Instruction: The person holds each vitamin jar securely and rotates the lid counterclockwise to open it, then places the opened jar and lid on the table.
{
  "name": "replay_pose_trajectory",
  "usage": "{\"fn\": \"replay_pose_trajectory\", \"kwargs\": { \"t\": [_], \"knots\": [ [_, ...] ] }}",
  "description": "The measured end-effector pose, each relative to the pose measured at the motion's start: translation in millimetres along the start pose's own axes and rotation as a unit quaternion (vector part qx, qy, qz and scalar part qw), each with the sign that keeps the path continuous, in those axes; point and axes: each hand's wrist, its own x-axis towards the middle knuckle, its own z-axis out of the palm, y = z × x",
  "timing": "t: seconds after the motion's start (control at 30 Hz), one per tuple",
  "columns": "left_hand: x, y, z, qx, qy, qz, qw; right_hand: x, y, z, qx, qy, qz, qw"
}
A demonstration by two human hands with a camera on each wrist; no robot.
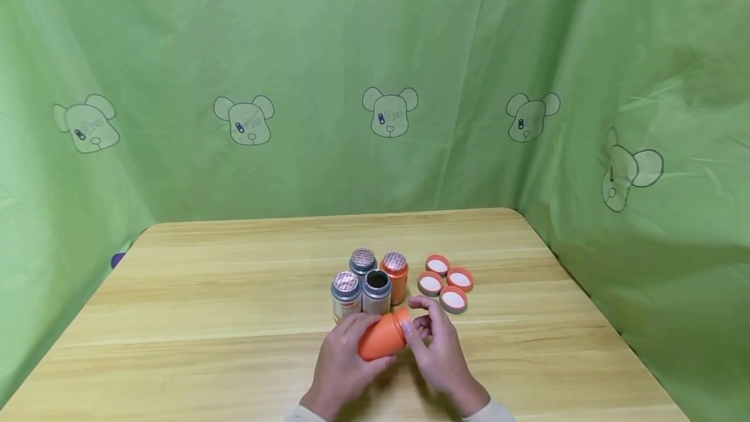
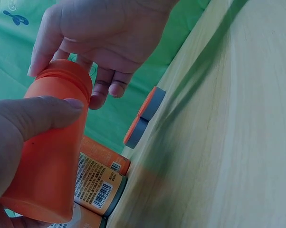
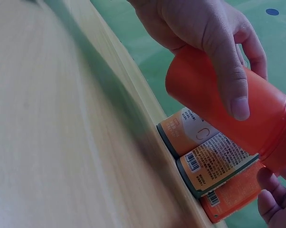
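Observation:
An orange bottle [image 1: 381, 337] is tilted in my left hand [image 1: 344, 360], which grips its body with the thumb [image 2: 57, 111] along the side. The neck of this bottle [image 2: 67, 71] points toward my right hand [image 1: 435, 347]. The right thumb and fingers pinch about the neck, while the other fingers stay loosely bent beside it. The mouth's inside is turned out of sight. Just beyond stand a grey bottle [image 1: 375, 301] with an uncovered dark mouth, two grey bottles [image 1: 346, 295] with silver foil tops and another orange bottle [image 1: 398, 285], also foil-topped.
Several grey-and-orange caps [image 1: 454, 299] lie with their white liners up, to the right of the standing bottles. The wooden table [image 1: 205, 318] has a green curtain [image 1: 316, 168] printed with bear heads round its back and sides.

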Motion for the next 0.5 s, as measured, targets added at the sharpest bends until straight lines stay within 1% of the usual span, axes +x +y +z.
{"fn": "replay_pose_trajectory", "kwargs": {
  "t": [0.17, 0.37, 0.5],
  "knots": [
    [-0.4, -0.3, 0.8, -0.002, 0.006, 0.002, 1.0000, -0.2, 0.0, -0.6, -0.005, 0.002, -0.023, 1.000],
    [-0.7, -0.3, 0.7, -0.004, 0.005, 0.002, 1.0000, 0.3, -0.1, -0.5, -0.025, 0.008, -0.004, 1.000],
    [-0.4, -0.6, 1.1, -0.003, 0.006, 0.004, 1.0000, 0.2, -0.6, -0.8, -0.029, 0.009, -0.002, 1.000]
  ]
}}
